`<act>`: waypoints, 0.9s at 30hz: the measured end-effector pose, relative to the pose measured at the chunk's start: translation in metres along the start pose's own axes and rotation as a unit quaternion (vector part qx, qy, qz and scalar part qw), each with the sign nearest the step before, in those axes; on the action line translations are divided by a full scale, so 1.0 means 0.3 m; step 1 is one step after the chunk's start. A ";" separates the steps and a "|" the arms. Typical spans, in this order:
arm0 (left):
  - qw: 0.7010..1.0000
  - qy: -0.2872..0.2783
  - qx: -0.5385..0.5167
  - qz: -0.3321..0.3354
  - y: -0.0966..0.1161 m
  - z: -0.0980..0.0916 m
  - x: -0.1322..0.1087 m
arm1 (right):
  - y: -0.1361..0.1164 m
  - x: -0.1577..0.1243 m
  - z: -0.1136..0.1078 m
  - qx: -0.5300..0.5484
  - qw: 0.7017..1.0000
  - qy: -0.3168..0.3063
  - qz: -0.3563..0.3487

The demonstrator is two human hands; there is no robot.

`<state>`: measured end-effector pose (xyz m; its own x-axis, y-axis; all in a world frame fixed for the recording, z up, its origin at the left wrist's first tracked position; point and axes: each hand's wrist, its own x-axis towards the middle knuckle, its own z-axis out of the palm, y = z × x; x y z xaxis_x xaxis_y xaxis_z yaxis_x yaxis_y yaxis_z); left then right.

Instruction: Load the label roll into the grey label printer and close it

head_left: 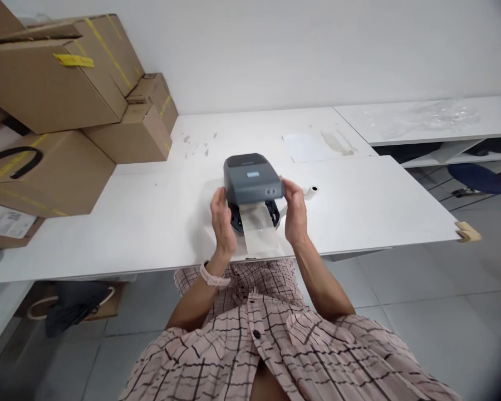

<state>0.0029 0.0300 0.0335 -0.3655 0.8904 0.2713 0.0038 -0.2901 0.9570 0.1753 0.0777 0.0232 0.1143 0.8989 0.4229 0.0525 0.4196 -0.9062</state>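
A dark grey label printer (pixel 254 181) stands on the white table near its front edge, its top cover raised partway above the black base. A strip of pale paper (pixel 259 229) runs out of its front toward the table edge. My left hand (pixel 223 221) is against the printer's left side, fingers together and pointing up. At the cover's right front corner, my right hand (pixel 294 211) grips with its fingers round the side. The two hands hold the cover between them; some fingertips are hidden behind it. Just right of my right hand lies a small white paper roll (pixel 311 192).
Cardboard boxes (pixel 96 83) with yellow tape are stacked on the table's left. A white sheet (pixel 299 148) lies behind the printer to the right. Clear plastic wrap (pixel 442 117) rests on the far right shelf top. A blue stool (pixel 477 178) stands beyond the table's right end.
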 end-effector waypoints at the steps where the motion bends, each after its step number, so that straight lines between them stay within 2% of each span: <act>1: 1.000 -0.013 -0.004 0.010 0.026 -0.001 0.049 | -0.010 0.052 0.008 -0.014 1.000 -0.019 -0.019; 4: 0.999 -0.033 -0.002 0.026 0.062 -0.010 0.196 | -0.031 0.230 0.046 -0.069 0.993 -0.062 -0.075; 7: 1.000 -0.014 0.019 -0.019 0.011 -0.025 0.272 | -0.023 0.402 0.091 -0.148 0.974 -0.089 -0.150; 9: 0.994 -0.006 0.071 -0.080 -0.053 -0.035 0.269 | -0.002 0.501 0.118 -0.221 0.951 -0.115 -0.183; 11: 0.983 -0.025 0.123 -0.133 -0.112 -0.043 0.243 | 0.018 0.584 0.139 -0.282 0.932 -0.134 -0.185; 14: 0.971 -0.060 0.173 -0.156 -0.155 -0.047 0.209 | 0.024 0.663 0.156 -0.309 0.921 -0.151 -0.185; 17: 0.953 -0.069 0.252 -0.153 -0.137 -0.047 0.220 | -0.014 0.659 0.152 -0.325 0.908 -0.138 -0.224; 19: 0.924 -0.084 0.337 -0.160 -0.108 -0.048 0.246 | -0.050 0.610 0.139 -0.334 0.900 -0.132 -0.248; 20: 0.905 -0.102 0.377 -0.166 -0.092 -0.049 0.261 | -0.064 0.577 0.133 -0.336 0.895 -0.151 -0.253; 22: 0.870 -0.149 0.436 -0.177 -0.067 -0.050 0.289 | -0.077 0.510 0.125 -0.346 0.872 -0.253 -0.237; 23: 0.856 -0.171 0.453 -0.181 -0.058 -0.050 0.300 | -0.074 0.482 0.126 -0.358 0.848 -0.324 -0.218; 25: 0.840 -0.203 0.468 -0.184 -0.049 -0.048 0.316 | -0.051 0.443 0.141 -0.398 0.783 -0.450 -0.161; 27: 0.836 -0.213 0.471 -0.183 -0.049 -0.044 0.324 | -0.016 0.427 0.171 -0.439 0.723 -0.521 -0.112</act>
<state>-0.0449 0.1160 0.0444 -0.1383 0.9616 -0.2371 0.7688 0.2551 0.5864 0.1389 0.1971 0.0816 -0.7809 0.6188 -0.0850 0.6157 0.7397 -0.2716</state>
